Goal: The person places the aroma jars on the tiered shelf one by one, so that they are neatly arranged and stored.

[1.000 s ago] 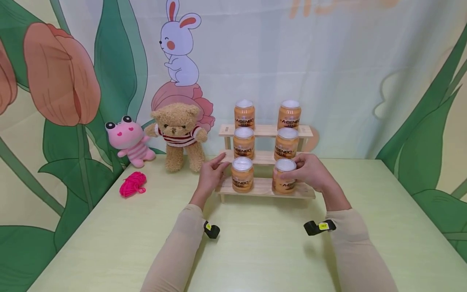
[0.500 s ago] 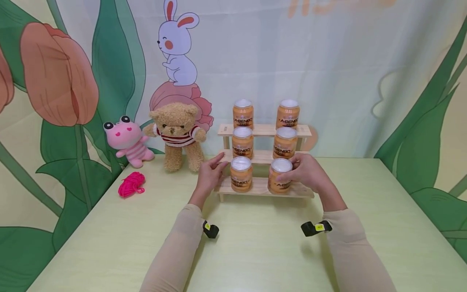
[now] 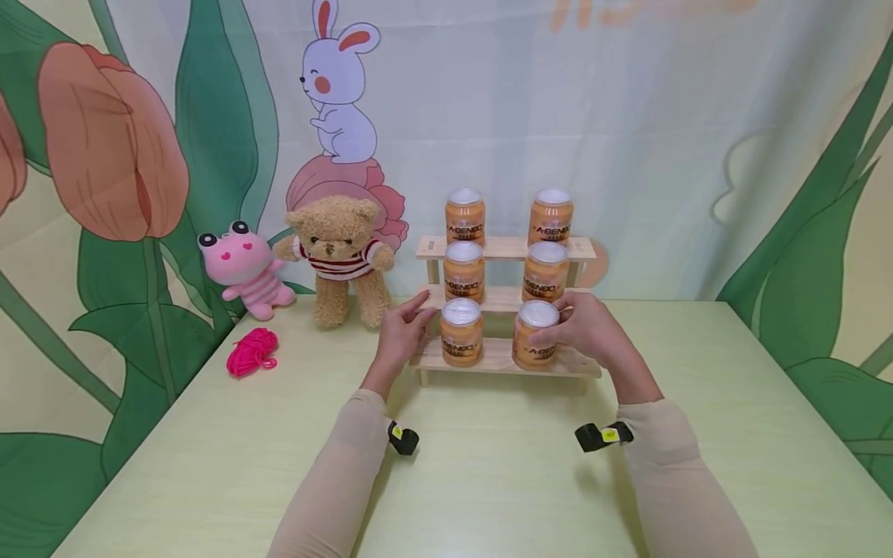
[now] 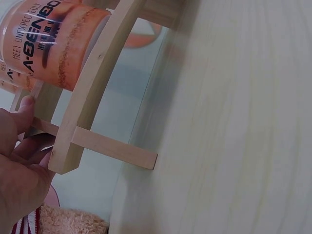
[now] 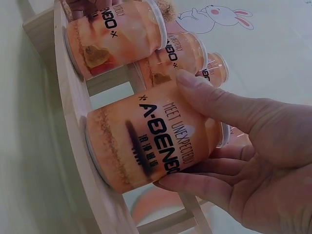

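Observation:
A three-tier wooden display rack [image 3: 502,366] bears orange cans with silvery lids, two on each tier. My right hand [image 3: 586,329] grips the lower-right can [image 3: 530,349], thumb on the near side and fingers behind it. In the right wrist view that can's base [image 5: 100,161] sits at the bottom board. At the rack's left end, my left hand [image 3: 403,337] pinches a wooden side bar [image 4: 46,127] between thumb and fingers. Just right of this hand stands the lower-left can [image 3: 462,341]. Its fingertips are partly hidden behind the board in the left wrist view.
On the pale table [image 3: 488,480], left of the rack, are a teddy bear [image 3: 338,260] in a striped top, a pink frog plush [image 3: 247,267] and a bundle of bright pink yarn [image 3: 251,353]. A printed curtain [image 3: 649,155] hangs behind the table.
Over the second, my right hand has moved the lower-right can slightly left along the bottom tier. In the last half second, almost nothing has shifted. The left hand stays at the rack's end.

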Motion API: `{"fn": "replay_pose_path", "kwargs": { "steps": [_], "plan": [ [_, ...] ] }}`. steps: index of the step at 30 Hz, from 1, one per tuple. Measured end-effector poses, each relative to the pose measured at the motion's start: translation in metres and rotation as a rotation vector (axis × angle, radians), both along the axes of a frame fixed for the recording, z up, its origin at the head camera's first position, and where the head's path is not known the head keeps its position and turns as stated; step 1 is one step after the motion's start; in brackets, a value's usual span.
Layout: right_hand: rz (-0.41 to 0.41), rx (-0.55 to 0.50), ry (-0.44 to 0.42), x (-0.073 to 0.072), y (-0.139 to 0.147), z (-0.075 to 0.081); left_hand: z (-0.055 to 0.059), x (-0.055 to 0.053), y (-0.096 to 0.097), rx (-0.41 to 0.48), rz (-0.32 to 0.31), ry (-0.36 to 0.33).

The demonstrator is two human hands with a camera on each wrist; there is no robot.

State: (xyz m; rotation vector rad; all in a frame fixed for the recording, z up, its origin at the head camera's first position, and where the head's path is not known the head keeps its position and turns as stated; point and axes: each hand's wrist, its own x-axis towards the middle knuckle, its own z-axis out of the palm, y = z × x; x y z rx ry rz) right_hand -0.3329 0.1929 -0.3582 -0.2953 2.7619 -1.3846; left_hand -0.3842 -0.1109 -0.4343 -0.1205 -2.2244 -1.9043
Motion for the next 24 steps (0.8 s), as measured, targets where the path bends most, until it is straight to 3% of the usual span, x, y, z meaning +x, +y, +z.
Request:
{"fn": "replay_pose_path", "kwargs": {
  "steps": [7,12,15,17,21,24],
  "plan": [
    [0.018,-0.018,0.001,0.001,0.002,0.001,0.001,-0.001,-0.002,-0.004,-0.016,-0.016],
    [0.03,-0.045,-0.033,0.008,0.015,0.014,0.006,0.0,-0.007,0.016,-0.014,-0.031],
    [0.0,-0.063,-0.028,0.011,0.029,0.022,0.012,0.0,-0.013,0.024,0.008,0.006],
    [-0.038,-0.071,0.013,0.012,0.038,0.024,0.017,0.001,-0.017,0.012,0.03,0.037],
    [-0.142,-0.024,0.185,0.011,0.053,0.021,0.028,0.006,-0.025,-0.054,0.043,0.113],
    [-0.206,0.045,0.303,0.008,0.062,0.015,0.035,0.01,-0.031,-0.173,0.054,0.165]
  ]
}}
